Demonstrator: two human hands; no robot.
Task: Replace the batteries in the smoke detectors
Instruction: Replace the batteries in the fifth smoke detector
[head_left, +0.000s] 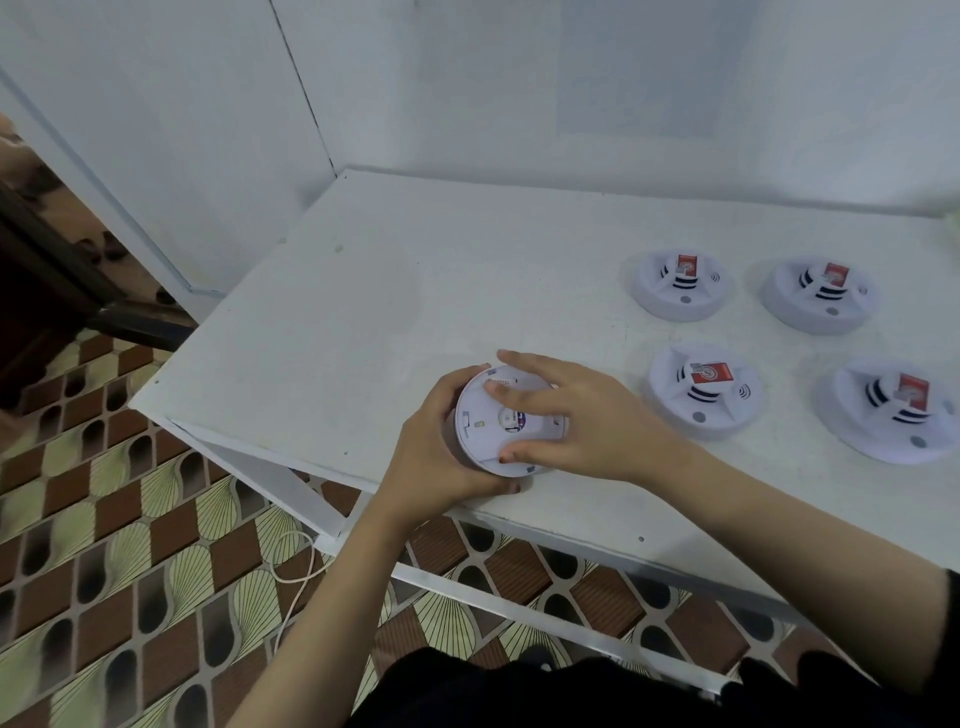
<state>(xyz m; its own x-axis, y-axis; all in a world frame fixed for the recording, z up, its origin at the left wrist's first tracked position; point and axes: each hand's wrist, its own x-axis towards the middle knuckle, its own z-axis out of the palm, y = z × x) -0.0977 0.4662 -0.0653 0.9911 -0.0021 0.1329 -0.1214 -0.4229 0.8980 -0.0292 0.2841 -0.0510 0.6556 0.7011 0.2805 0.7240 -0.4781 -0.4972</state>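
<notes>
A round white smoke detector (491, 434) lies with its flat back up near the front edge of the white table (363, 291). My left hand (441, 447) grips its left rim, thumb at the bottom. My right hand (566, 415) lies over the back plate with fingers spread and the thumb on the lower rim. Several more smoke detectors stand face up to the right, each with a red battery on top: one close by (704, 392), two at the back (680, 283) (821, 293), and one at the right edge (901, 410).
White walls close in behind and to the left of the table. The table's front-left corner hangs over a patterned brown and cream floor (130, 545), where a white cord (296, 571) lies. A dark piece of furniture (47, 280) stands at far left.
</notes>
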